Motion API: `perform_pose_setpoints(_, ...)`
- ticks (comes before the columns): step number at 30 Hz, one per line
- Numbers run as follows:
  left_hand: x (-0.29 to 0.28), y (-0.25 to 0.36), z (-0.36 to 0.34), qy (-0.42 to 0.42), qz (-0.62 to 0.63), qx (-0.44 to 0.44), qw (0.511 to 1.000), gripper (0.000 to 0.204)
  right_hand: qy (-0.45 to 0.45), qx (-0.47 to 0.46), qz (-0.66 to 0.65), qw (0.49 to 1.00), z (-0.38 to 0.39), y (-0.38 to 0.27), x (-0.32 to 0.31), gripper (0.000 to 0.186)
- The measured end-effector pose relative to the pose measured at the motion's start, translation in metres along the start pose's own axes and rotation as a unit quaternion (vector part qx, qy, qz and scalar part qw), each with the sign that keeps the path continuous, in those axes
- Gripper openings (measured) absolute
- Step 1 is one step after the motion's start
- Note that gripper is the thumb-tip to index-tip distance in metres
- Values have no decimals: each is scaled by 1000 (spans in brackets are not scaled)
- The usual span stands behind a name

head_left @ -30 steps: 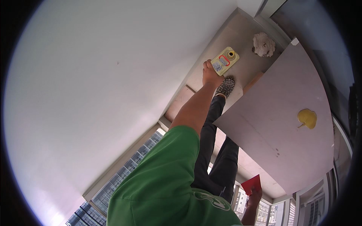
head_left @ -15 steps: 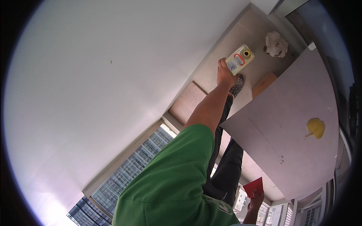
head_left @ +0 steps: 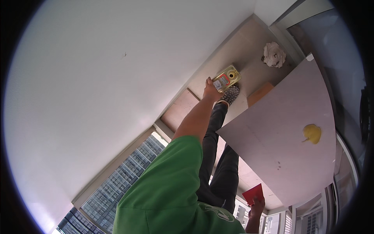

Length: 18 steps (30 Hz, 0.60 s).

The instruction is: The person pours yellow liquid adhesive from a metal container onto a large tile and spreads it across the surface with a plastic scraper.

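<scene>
My left hand [head_left: 212,90] is closed round the lower end of a pale yellow, translucent jug [head_left: 226,78] with a round neck, a dark middle in it and a red-edged label. The jug is over the floor beside my patterned shoe [head_left: 230,94]; whether it touches the floor I cannot tell. At the lower right, my right hand [head_left: 257,207] grips a flat, square red card [head_left: 253,194] by one edge. On the pale table [head_left: 269,132] lies a flat yellow leaf-shaped thing [head_left: 312,134]; whether it is a leaf or a spill I cannot tell.
A crumpled whitish bundle [head_left: 274,54] lies on the floor near the wall corner. An orange-brown block [head_left: 260,94] sits partly under the table's edge. A wide white wall [head_left: 97,97] fills the left, with a window [head_left: 120,179] below it.
My left hand has moved toward the left with the jug, which now appears smaller and closer to my shoe. The whole view has shifted a little. The red card stays in my right hand.
</scene>
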<state>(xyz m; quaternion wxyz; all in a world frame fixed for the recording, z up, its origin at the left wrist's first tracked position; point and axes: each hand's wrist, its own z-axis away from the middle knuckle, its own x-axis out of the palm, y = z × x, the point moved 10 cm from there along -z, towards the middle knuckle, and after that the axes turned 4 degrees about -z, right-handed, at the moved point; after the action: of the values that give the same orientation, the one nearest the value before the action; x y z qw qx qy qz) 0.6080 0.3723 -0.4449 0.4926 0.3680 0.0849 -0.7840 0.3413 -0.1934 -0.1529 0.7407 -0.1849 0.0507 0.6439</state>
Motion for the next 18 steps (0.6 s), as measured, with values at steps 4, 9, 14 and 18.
perform_pose_setpoints(4, -63, 38, 19, 97, 146, 89, 980, 59, 9, -9, -2, 1000, 9, -12, -8, 33)
perform_pose_setpoints(9, -234, 115, 152, 60, 632, 143, 760, 37, 7, -26, 35, 999, 13, -22, -4, 32)
perform_pose_setpoints(14, -330, 127, 216, 137, 681, 189, 694, 40, -9, -30, 66, 997, 26, -45, 14, 28)
perform_pose_setpoints(18, -339, 122, 215, 154, 691, 155, 689, 38, -8, -44, 76, 996, 31, -58, 17, 28)
